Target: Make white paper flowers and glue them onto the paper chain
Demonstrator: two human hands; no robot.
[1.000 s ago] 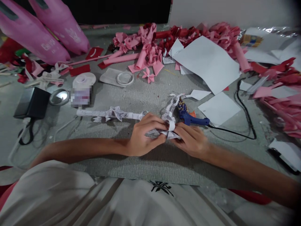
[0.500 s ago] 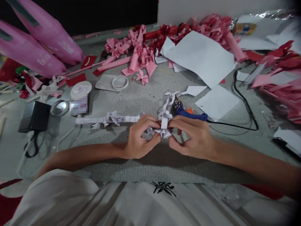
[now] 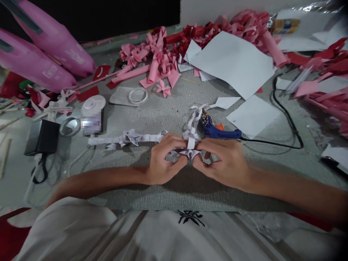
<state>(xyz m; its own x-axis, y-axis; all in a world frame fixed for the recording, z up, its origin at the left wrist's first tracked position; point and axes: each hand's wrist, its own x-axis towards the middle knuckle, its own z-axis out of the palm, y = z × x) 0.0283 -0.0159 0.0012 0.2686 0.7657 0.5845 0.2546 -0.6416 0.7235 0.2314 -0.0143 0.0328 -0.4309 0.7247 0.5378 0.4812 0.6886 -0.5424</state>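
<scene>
Between the fingertips of both hands is a folded white paper flower (image 3: 191,153) with a small paper loop above it. My left hand (image 3: 167,159) pinches its left side, thumb below and index finger on top. From the right, my right hand (image 3: 223,161) closes on the other side in the same way. A white paper-wrapped stem (image 3: 114,140) with folded paper petals lies to the left, its right end passing behind my left hand. Just beyond my right hand lies a blue glue gun (image 3: 221,132) with an orange trigger, beside curled white paper strips (image 3: 194,117).
White paper sheets (image 3: 231,63) lie at the back right, with pink and red paper pieces (image 3: 163,54) around them. Two pink bottles (image 3: 62,40) stand at the back left. A black adapter (image 3: 42,137), a tape roll (image 3: 137,95) and the glue gun's black cord (image 3: 292,123) also lie there.
Both hands keep their pinch on the paper flower. My right thumb has shifted slightly left and down along it; the view has moved a little.
</scene>
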